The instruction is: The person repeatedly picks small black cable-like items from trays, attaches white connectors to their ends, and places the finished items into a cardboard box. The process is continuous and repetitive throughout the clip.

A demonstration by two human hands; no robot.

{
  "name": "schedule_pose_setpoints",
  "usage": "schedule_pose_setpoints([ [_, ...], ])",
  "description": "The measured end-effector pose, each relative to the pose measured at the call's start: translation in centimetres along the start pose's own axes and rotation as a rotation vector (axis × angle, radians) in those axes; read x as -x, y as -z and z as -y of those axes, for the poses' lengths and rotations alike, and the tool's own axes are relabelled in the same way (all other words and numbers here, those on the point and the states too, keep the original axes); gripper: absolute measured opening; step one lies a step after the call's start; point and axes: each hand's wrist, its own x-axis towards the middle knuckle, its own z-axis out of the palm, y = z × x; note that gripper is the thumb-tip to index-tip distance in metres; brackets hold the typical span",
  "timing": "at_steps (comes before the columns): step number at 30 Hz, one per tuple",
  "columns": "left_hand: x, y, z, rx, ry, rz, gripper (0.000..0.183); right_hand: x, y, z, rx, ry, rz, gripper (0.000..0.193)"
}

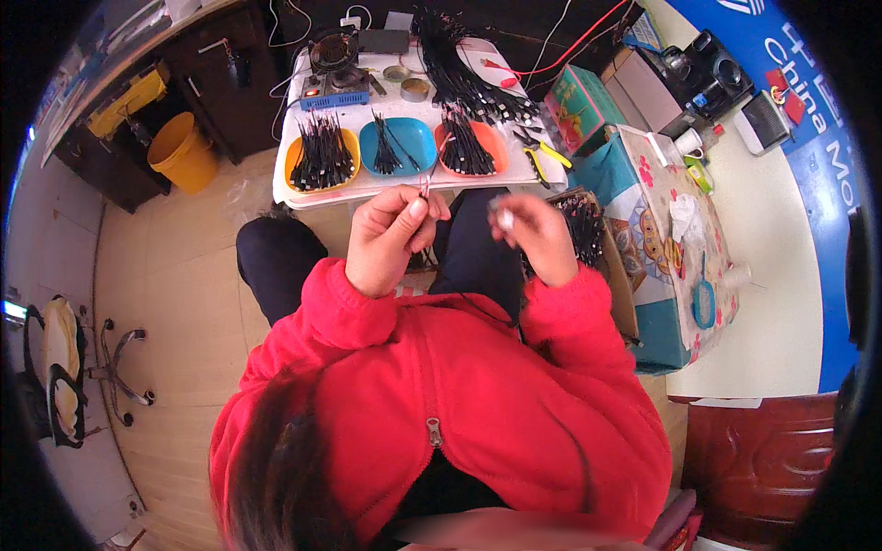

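Observation:
My left hand (390,234) is raised above my lap, thumb and fingertips pinched on a thin wire lead (424,187) with fine reddish ends sticking up. To its right, my right hand (537,234) is closed and motion-blurred. A small pale and dark shape shows at its fingertips, too smeared to name. Just beyond stand three trays: a yellow tray (353,144), a blue tray (421,145) and an orange-pink tray (497,142). Each contains black wire leads (322,161), with fewer in the blue one.
On the white table (390,190) are a blue-based device with a fan (335,78), a round tin (414,89), a pile of black leads (459,69) and yellow-handled pliers (551,158). A carton of leads (583,225) stands by my right knee. A yellow bin (184,151) is at left.

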Motion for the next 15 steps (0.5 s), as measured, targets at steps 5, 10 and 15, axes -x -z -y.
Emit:
schedule_pose_setpoints([
  [5, 1.4, -0.4, -0.4, 0.02, 0.067, 0.063, 0.014, -5.0, -3.9, 3.5, -0.358, 0.13, 0.103, 0.018],
  [10, 1.1, 0.1, -0.9, -0.116, 0.043, -0.114, 0.016, -4.6, -5.7, 4.7, -0.128, 0.312, -0.032, 0.012],
  [15, 0.3, -0.7, -1.1, -0.375, -0.095, -0.212, 0.017, -3.5, -6.5, 5.1, 0.118, 0.464, -0.103, 0.009],
])
